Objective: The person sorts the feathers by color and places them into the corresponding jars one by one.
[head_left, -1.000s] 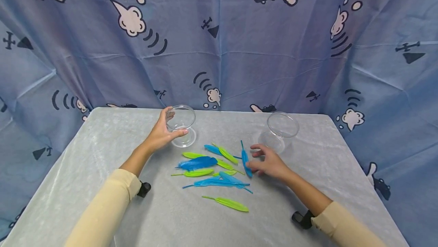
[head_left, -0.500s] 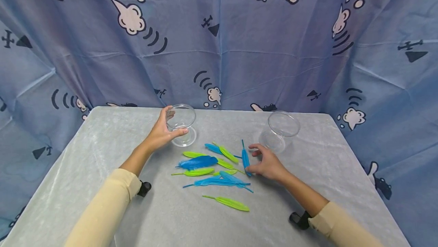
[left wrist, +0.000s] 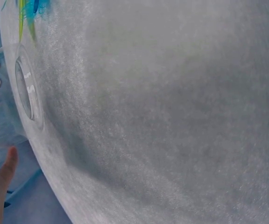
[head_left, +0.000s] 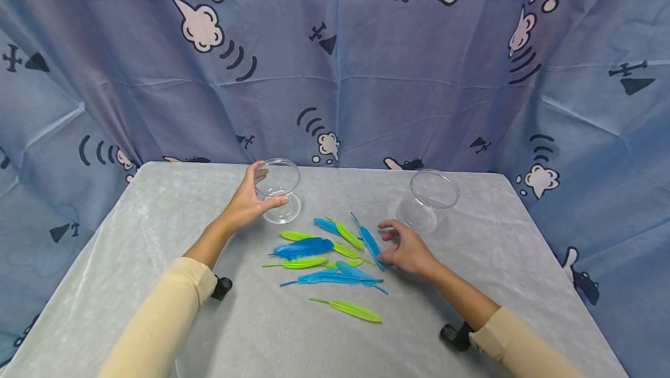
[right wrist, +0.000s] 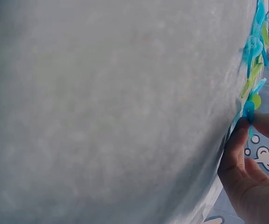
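Note:
In the head view my left hand (head_left: 248, 200) holds a clear footed dessert cup (head_left: 278, 177) at the table's back, thumb in front and fingers behind its bowl. My right hand (head_left: 410, 249) pinches the near end of a blue feather (head_left: 370, 243) between thumb and finger; the feather slants away to the left. The right wrist view shows that blue feather (right wrist: 249, 111) at the fingertips. Left of it lie several loose feathers, among them a broad blue feather (head_left: 309, 247), a light blue feather (head_left: 324, 277) and a lone green feather (head_left: 356, 311) nearest me.
A second clear cup (head_left: 433, 192) stands at the back right, just beyond my right hand. A pale grey cloth covers the table (head_left: 241, 331). Behind it hangs a blue patterned curtain (head_left: 366, 87).
My right thumb and finger have closed on the blue feather's near end. Its far end has swung left toward the other feathers. The left hand and its cup stay put.

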`<state>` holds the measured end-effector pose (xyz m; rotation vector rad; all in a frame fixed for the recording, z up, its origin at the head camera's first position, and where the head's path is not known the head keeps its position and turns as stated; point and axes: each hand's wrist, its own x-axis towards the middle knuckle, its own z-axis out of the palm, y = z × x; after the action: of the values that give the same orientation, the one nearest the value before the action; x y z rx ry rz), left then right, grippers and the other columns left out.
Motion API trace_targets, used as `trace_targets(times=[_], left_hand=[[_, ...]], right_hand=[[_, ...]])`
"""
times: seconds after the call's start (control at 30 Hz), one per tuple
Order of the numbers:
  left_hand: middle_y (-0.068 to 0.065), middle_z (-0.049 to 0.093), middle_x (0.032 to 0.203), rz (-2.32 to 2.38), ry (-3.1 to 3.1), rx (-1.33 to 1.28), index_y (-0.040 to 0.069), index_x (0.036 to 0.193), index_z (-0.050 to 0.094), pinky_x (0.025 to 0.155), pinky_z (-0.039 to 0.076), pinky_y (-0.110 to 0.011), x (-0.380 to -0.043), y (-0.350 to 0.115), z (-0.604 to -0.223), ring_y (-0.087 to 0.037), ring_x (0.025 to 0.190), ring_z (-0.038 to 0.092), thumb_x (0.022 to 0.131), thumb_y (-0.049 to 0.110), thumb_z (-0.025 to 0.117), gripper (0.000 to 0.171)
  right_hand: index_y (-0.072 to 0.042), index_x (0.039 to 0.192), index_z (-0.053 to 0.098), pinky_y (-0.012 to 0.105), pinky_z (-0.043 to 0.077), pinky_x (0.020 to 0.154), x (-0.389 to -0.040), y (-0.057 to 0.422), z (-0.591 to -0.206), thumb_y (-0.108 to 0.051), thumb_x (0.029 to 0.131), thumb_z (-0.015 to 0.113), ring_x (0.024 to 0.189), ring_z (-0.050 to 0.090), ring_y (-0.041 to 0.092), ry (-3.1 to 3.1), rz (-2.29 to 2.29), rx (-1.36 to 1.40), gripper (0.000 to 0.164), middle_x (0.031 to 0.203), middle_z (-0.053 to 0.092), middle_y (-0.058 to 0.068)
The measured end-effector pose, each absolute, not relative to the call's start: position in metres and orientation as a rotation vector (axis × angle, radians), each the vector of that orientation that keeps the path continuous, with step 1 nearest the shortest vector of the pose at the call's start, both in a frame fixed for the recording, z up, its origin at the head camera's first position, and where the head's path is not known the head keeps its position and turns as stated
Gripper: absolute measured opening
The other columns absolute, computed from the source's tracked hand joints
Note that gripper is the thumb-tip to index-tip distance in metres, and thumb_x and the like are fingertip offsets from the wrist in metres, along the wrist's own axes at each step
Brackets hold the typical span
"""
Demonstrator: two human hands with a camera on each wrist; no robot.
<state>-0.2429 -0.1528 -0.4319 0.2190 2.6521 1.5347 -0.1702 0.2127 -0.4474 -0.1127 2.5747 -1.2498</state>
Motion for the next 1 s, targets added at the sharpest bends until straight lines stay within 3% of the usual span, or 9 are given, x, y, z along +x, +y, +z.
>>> trace_targets(times=[0.3, 0.73, 1.0], left_hand=[[-0.016, 0.028, 0.159, 1.548, 2.641, 0.215, 0.016, 0.158, 0.009, 0.115, 0.024, -0.059, -0.242, -0.152, -0.431, -0.033, 0.148, 0.025, 0.084, 0.036, 0.080, 0.105], [-0.015, 0.029, 0.159, 1.565, 2.634, 0.228, 0.019, 0.159, 0.009, 0.115, 0.024, -0.058, -0.243, -0.153, -0.431, -0.033, 0.147, 0.025, 0.084, 0.037, 0.080, 0.105], [-0.015, 0.029, 0.159, 1.585, 2.619, 0.225, 0.020, 0.159, 0.010, 0.115, 0.025, -0.058, -0.242, -0.153, -0.431, -0.033, 0.147, 0.025, 0.084, 0.036, 0.081, 0.104]], right_hand=[[0.004, 0.128, 0.056, 0.029, 0.050, 0.062, -0.174, 0.215, -0.444, 0.002, 0.082, 0.074, 0.075, 0.061, 0.017, 2.480, -1.341, -0.112, 0.049, 0.090, 0.068, 0.011], [0.004, 0.125, 0.059, 0.028, 0.051, 0.068, -0.181, 0.216, -0.439, -0.004, 0.089, 0.069, 0.076, 0.061, 0.015, 2.393, -1.443, -0.125, 0.038, 0.087, 0.071, 0.007], [0.008, 0.125, 0.057, 0.040, 0.055, 0.074, -0.191, 0.212, -0.428, -0.004, 0.091, 0.067, 0.081, 0.067, 0.033, 2.398, -1.531, -0.152, 0.037, 0.088, 0.069, 0.013]])
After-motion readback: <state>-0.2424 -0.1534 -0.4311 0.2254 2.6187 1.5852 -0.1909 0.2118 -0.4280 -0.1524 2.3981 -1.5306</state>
